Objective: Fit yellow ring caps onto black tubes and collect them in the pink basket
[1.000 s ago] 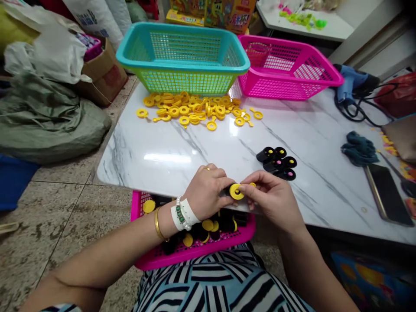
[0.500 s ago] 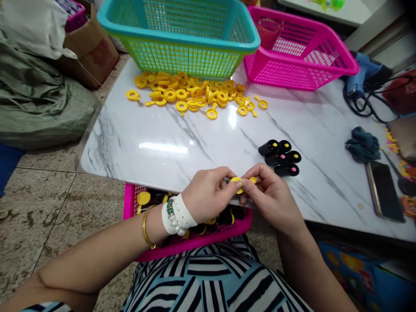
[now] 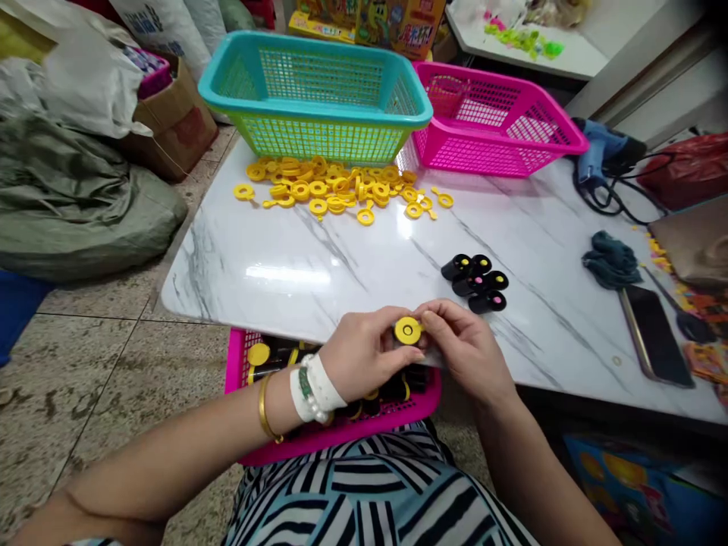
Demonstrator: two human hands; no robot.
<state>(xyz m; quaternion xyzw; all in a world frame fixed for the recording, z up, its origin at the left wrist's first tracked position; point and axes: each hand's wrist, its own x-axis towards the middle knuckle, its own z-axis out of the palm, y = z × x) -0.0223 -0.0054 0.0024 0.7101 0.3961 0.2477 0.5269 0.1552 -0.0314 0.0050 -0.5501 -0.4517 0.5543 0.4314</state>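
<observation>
My left hand (image 3: 364, 353) is wrapped round a small piece whose round yellow cap (image 3: 408, 331) faces up at the table's front edge. From the right, my right hand (image 3: 469, 349) pinches at the cap's side, its thumb and forefinger closed on the yellow rim. The body under the cap is hidden by the fingers. Several black cylinders (image 3: 487, 302) with yellow or pink centres stand and lean just beyond my right hand. A pile of yellow rings with tabs (image 3: 317, 188) lies farther back on the marble table (image 3: 273, 250).
A teal and green basket (image 3: 318, 114) and a pink basket (image 3: 500, 144) stand behind the rings. Below the table edge, another pink basket (image 3: 335, 447) holds black and yellow pieces. At the right are a phone (image 3: 657, 335), a dark cloth (image 3: 611, 260) and a blue tool (image 3: 606, 155).
The yellow cap now faces up flat between my hands, where before it was tilted and mostly covered by the fingers. The view has shifted, showing more behind the baskets.
</observation>
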